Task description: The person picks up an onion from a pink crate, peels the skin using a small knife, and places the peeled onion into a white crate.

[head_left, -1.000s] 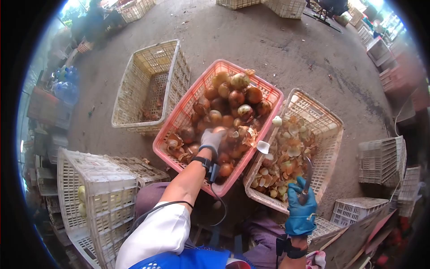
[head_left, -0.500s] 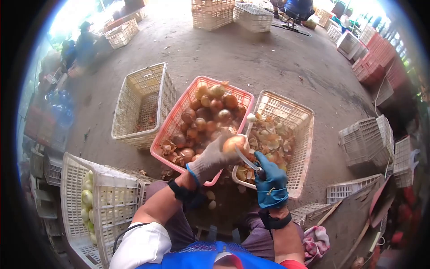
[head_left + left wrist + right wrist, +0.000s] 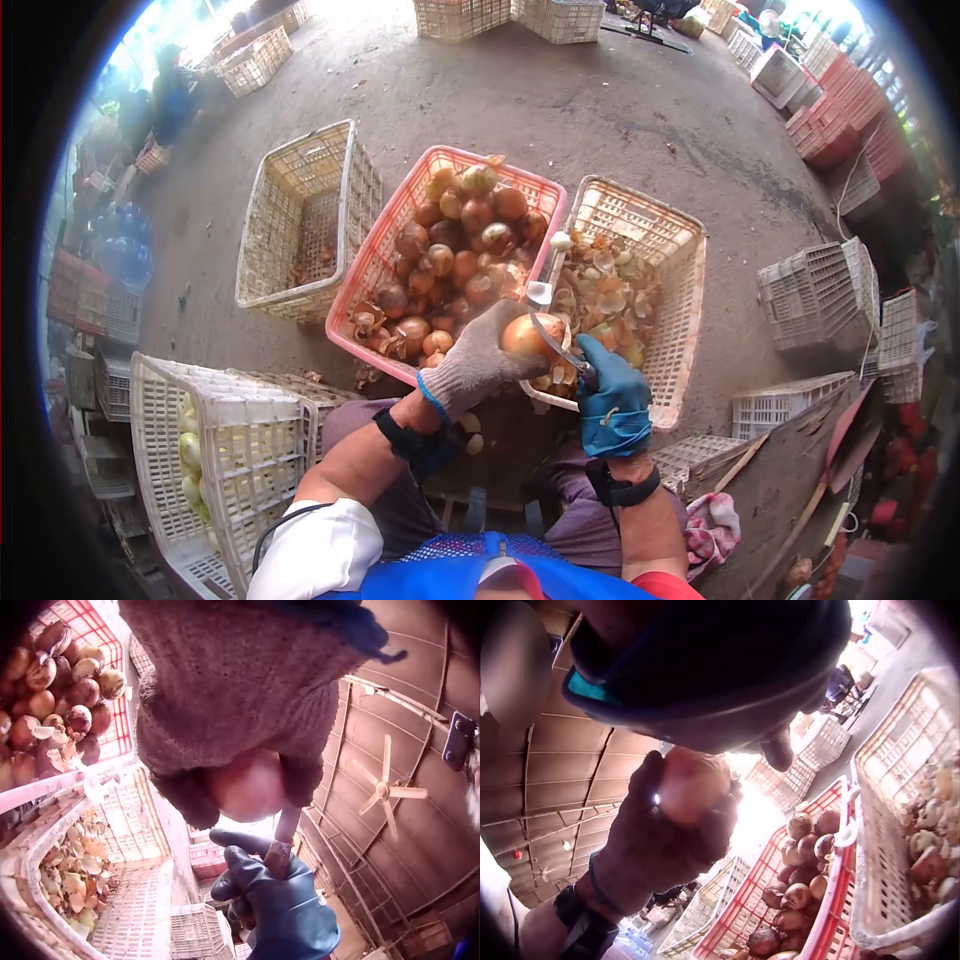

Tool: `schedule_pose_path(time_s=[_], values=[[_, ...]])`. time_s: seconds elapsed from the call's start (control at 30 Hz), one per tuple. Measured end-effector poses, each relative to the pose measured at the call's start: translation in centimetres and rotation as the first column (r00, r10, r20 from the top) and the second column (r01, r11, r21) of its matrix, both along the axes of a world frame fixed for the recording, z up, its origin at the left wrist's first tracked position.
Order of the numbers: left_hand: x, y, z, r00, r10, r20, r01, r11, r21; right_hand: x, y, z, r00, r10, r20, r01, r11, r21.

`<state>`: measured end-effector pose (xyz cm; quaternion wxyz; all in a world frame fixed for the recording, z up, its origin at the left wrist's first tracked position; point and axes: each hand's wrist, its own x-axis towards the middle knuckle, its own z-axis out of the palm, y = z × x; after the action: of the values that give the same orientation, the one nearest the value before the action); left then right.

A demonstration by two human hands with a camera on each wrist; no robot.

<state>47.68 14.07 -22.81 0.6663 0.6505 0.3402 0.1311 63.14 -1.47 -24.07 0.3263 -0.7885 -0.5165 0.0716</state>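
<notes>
My left hand [image 3: 472, 362], in a light knit glove, grips an onion [image 3: 529, 336] with brown skin over the near right edge of the pink crate [image 3: 362, 262]. In a blue rubber glove, my right hand [image 3: 613, 392] holds a curved knife [image 3: 556, 346] by its handle, the blade against or very near the onion. The left wrist view shows the blue-gloved fingers [image 3: 279, 900] round the handle, just beside the onion [image 3: 251, 787]. Brown onions [image 3: 465, 265] fill much of the pink crate.
A white crate [image 3: 690, 300] of peelings adjoins the pink one on the right. Another white crate [image 3: 345, 190] stands to the left. Pale peeled onions [image 3: 190, 452] lie in a crate at the lower left. A cloth [image 3: 712, 528] is by my right forearm.
My left hand has come up out of the pink crate with an onion, and my right hand has brought the knife in beside it. Over the last half second both hands moved little.
</notes>
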Motion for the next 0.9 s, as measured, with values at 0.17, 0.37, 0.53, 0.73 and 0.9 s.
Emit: schedule_pose_path(time_s=[0.17, 0.37, 0.53, 0.73, 0.9], values=[[-0.1, -0.6, 0.4, 0.999, -0.016, 0.046, 0.018, 0.999, -0.047, -0.4, -0.2, 0.6, 0.999, 0.015, 0.052, -0.016, 1.000, 0.022], [-0.2, -0.6, -1.4, 0.980, -0.031, 0.198, 0.055, 0.992, -0.116, 0.9, -0.9, -1.3, 0.992, 0.002, 0.123, -0.010, 0.998, 0.060], [0.4, -1.1, 1.1, 0.990, -0.063, 0.124, 0.082, 0.985, -0.153, 0.8, -0.6, -0.9, 0.990, -0.009, 0.140, -0.002, 0.997, 0.077], [-0.1, -1.0, -0.2, 0.983, -0.136, 0.126, 0.116, 0.981, 0.154, 3.4, -1.2, -4.8, 0.914, -0.336, -0.226, 0.252, 0.909, -0.333], [0.3, -1.1, 0.6, 0.969, -0.020, 0.245, 0.007, 0.999, 0.051, 0.7, -1.4, -2.0, 0.789, 0.039, -0.613, -0.072, 0.997, -0.029]])
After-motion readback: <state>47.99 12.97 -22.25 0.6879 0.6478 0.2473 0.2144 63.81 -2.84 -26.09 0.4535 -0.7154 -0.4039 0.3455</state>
